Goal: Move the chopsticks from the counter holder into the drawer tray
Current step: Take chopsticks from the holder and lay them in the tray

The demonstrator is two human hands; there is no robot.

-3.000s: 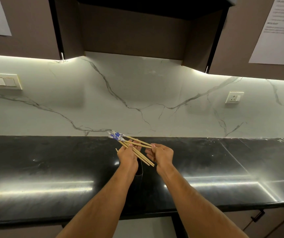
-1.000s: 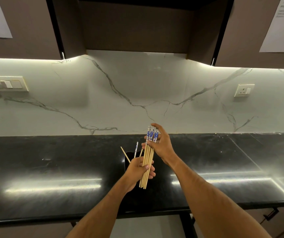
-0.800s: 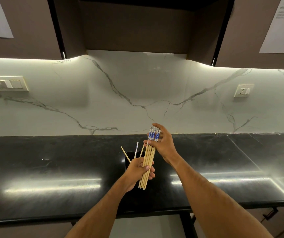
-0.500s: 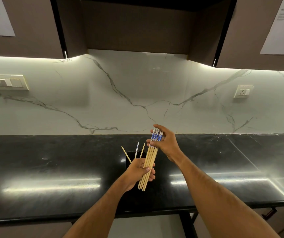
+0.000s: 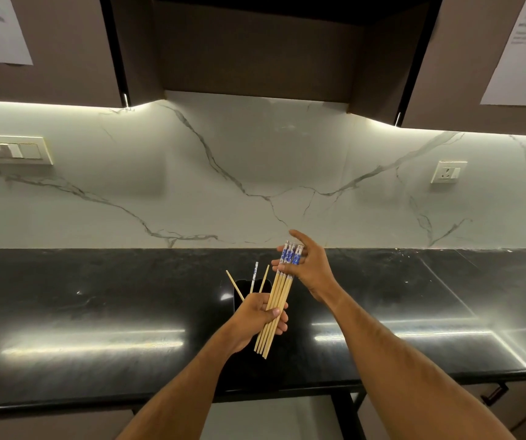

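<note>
The left hand's (image 5: 256, 315) fingers (image 5: 275, 312) curl tight around the chopsticks bundle (image 5: 276, 300), which slants toward one o'clock; the right hand (image 5: 306, 267) cups its blue-patterned tips, fingers partly spread. Three loose chopsticks (image 5: 254, 277) stand in the black holder (image 5: 238, 289) at the left hand's eleven o'clock, on the desk (image 5: 96, 312). Since half a second ago the right fingers have opened wider

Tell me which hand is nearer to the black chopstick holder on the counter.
Left. The left hand grips the chopstick bundle right in front of the black holder, overlapping it in view. The right hand is up and to the right, at the bundle's patterned tops.
</note>
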